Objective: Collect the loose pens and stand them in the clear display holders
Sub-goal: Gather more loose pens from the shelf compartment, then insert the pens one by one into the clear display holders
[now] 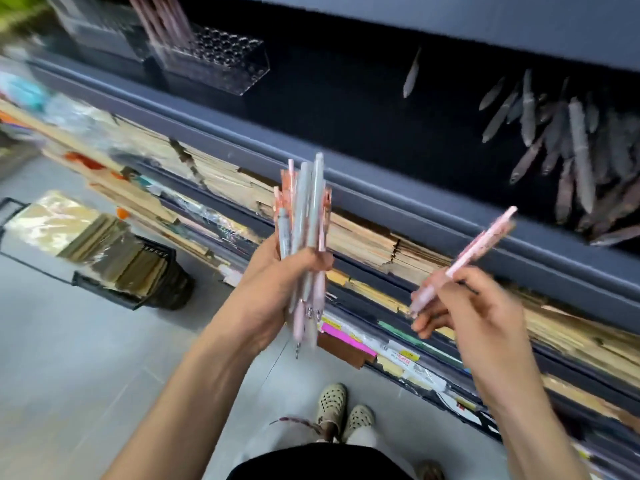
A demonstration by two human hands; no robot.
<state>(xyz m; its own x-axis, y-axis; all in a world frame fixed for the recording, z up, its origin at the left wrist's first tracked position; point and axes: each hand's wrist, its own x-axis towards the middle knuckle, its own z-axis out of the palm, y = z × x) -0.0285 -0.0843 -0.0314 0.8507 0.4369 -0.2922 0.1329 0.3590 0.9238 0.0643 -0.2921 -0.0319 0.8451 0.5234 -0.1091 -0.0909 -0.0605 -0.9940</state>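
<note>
My left hand point(273, 289) grips a bundle of pens point(306, 209), pink, grey and orange, held upright in front of the shelf. My right hand point(464, 306) pinches a single pink pen point(474, 252) that slants up to the right. A clear display holder point(221, 60) with rows of round holes stands on the dark shelf at the upper left, with several pink pens point(162, 19) standing in its left end. A heap of loose grey and mauve pens point(575, 157) lies on the shelf at the right, and one loose pen point(412, 76) lies apart from it.
A second clear holder point(93, 26) stands left of the first. Below the grey shelf edge point(381, 188) run racks of paper and card stock point(363, 233). A black basket point(131, 268) of wrapped packs sits on the tiled floor at the left. My shoes point(343, 410) are below.
</note>
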